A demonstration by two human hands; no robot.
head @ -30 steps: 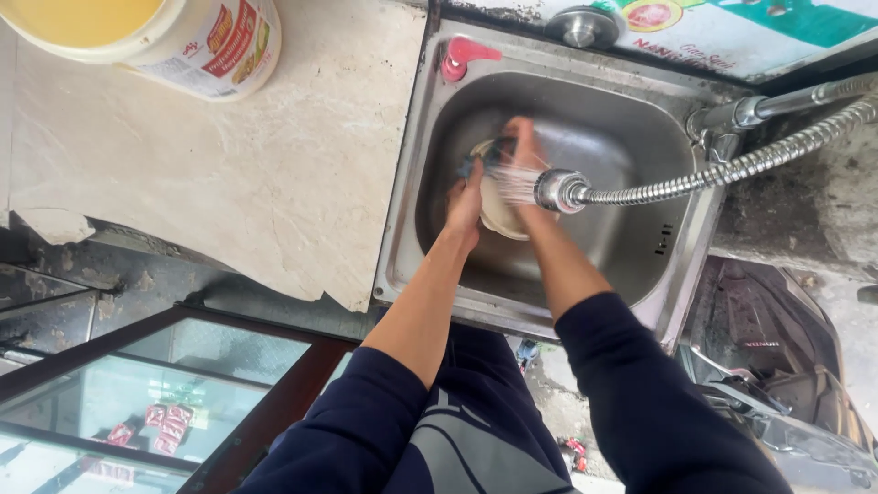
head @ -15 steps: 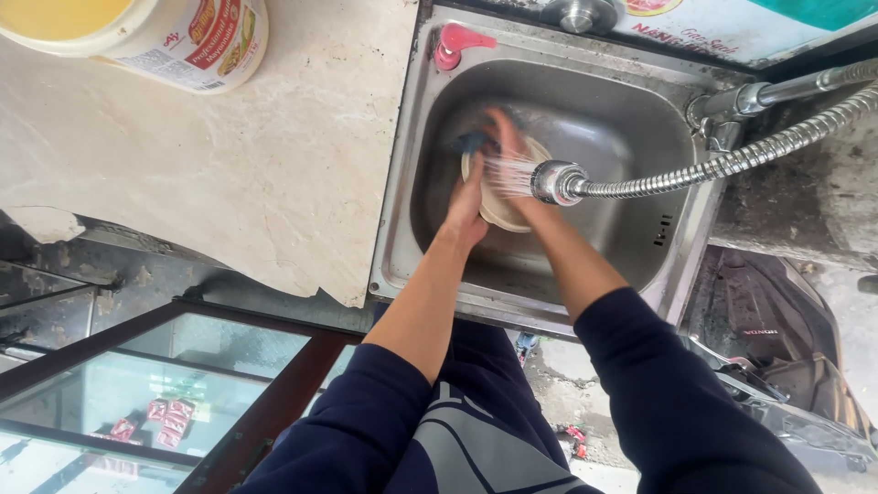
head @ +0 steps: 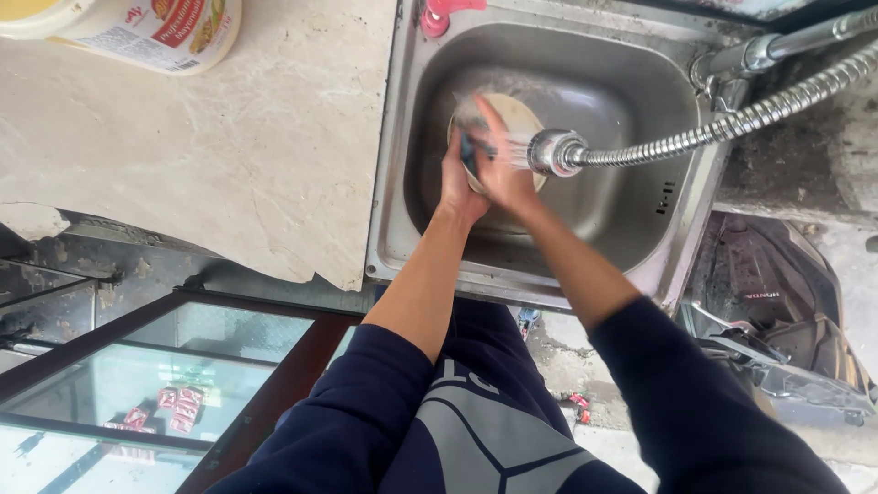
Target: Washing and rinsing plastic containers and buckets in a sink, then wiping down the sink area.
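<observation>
The left hand (head: 455,178) gripped the rim of a round pale bowl (head: 512,114) in the middle of the sink (head: 402,183), tilted on edge. The right hand (head: 503,169) pressed a dark sponge (head: 469,151) against it. A hose nozzle (head: 553,152) sprayed from the right. A white tub (head: 146,32) stood at the worktop's (head: 229,155) far edge.

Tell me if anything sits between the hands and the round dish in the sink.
Nothing visible does. The left hand and right hand are both already on the round dish, under the spray head, inside the sink.
</observation>
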